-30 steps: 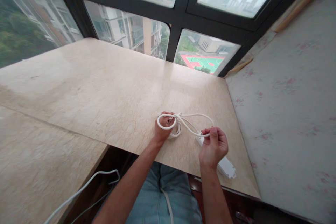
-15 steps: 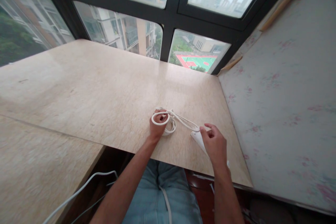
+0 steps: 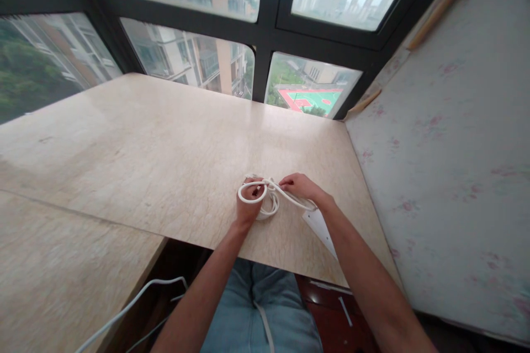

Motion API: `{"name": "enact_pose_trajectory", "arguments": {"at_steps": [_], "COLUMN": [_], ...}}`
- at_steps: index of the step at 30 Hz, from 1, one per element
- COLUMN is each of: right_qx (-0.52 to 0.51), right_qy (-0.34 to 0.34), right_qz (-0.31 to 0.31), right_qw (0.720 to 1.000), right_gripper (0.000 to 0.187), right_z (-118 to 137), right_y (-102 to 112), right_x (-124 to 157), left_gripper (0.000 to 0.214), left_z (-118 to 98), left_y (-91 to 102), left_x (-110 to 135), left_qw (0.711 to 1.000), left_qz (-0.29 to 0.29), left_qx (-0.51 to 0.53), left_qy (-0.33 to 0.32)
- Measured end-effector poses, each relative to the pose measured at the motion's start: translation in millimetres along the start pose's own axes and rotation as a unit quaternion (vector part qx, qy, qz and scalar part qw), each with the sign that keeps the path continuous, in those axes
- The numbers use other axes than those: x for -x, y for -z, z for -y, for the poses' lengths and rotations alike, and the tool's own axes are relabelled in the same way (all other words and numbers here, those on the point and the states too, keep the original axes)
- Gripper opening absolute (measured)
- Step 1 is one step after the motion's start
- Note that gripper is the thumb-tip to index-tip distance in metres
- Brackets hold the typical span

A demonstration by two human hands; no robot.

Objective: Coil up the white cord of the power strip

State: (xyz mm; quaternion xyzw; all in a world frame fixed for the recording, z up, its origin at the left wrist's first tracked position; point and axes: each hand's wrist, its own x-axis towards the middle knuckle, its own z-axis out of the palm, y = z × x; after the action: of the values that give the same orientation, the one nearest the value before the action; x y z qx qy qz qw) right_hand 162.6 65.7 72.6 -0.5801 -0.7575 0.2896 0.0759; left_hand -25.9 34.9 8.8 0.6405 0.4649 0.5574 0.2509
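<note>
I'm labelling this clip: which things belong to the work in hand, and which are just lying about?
In use: white cord, gripped by left hand and right hand; white power strip beneath the right forearm.
Lying about: loose white cable below the table edge.

A polished beige marble-look worktop [image 3: 165, 143] with a soft sheen. On it, a smooth white rubbery power cord [image 3: 265, 198] and a glossy white plastic power strip [image 3: 321, 229]. Far, dark metal window frames [image 3: 265, 33]; near, blue denim jeans [image 3: 256, 309].
</note>
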Motion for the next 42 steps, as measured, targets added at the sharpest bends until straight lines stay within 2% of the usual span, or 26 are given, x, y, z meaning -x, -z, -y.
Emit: {"name": "enact_pose_trajectory", "arguments": {"at_steps": [6, 11, 14, 18, 21, 23, 24, 25, 29, 31, 32, 34, 38, 42], "right_qx": [-0.025, -0.096, -0.152, -0.224, -0.327, -0.396, -0.415, -0.422, -0.369, -0.361, -0.373, -0.424, -0.537, -0.634], "right_qy": [-0.025, -0.032, -0.03, -0.03, -0.044, -0.052, -0.052, -0.05, 0.004, 0.042, 0.056, 0.068, 0.052, 0.079], "right_qz": [-0.045, -0.159, -0.22, -0.28, -0.324, -0.328, -0.316, -0.295, -0.22, -0.217, -0.224, -0.256, -0.352, -0.406], "right_qw": [0.998, 0.982, 0.963, 0.933, 0.886, 0.856, 0.852, 0.856, 0.903, 0.906, 0.899, 0.866, 0.765, 0.654], "right_gripper": [0.017, 0.017, 0.017, 0.018, 0.023, 0.026, 0.026, 0.026, 0.025, 0.026, 0.026, 0.025, 0.024, 0.019], "right_z": [-6.0, -10.0, -8.1, -4.9, -4.7, -3.0, -0.9, 2.0, 17.0, 21.3, 22.0, 21.6, 21.0, 17.8], "right_y": [1.9, 16.9, 18.9, 6.9, -10.3, -21.2, -25.2, -27.8, -26.3, -23.9, -23.7, -24.6, -20.9, 5.0], "right_x": [5.4, 31.5, 54.1, 86.2, 104.1, 110.5, 112.2, 113.3, 115.1, 115.2, 114.9, 113.8, 112.9, 122.3], "left_gripper": [0.013, 0.015, 0.016, 0.017, 0.017, 0.016, 0.016, 0.016, 0.017, 0.017, 0.017, 0.016, 0.017, 0.024], "left_z": [-2.6, -6.5, -10.4, -16.5, -18.1, -17.1, -16.1, -15.0, -11.7, -10.9, -10.6, -9.7, -6.8, -4.4], "left_y": [0.5, 2.3, 3.1, 2.8, 1.2, 0.1, -0.3, -0.6, -1.2, -1.5, -1.8, -2.6, -5.2, -7.2], "left_x": [1.3, 3.3, 4.0, 4.3, 4.2, 4.0, 3.9, 3.8, 3.9, 4.0, 3.9, 3.7, 2.4, -0.2], "left_qw": [1.0, 0.997, 0.997, 0.995, 0.995, 0.997, 0.998, 0.998, 0.999, 0.998, 0.997, 0.995, 0.988, 0.974], "left_qz": [-0.015, -0.048, -0.056, -0.087, -0.077, -0.06, -0.05, -0.04, -0.021, -0.029, -0.032, -0.034, -0.04, -0.061], "left_qx": [-0.022, -0.054, -0.057, -0.046, -0.05, -0.048, -0.044, -0.037, 0.001, 0.02, 0.029, 0.048, 0.079, 0.109], "left_qy": [0.004, 0.01, 0.0, -0.009, -0.026, -0.026, -0.022, -0.016, 0.028, 0.052, 0.063, 0.086, 0.13, 0.188]}}
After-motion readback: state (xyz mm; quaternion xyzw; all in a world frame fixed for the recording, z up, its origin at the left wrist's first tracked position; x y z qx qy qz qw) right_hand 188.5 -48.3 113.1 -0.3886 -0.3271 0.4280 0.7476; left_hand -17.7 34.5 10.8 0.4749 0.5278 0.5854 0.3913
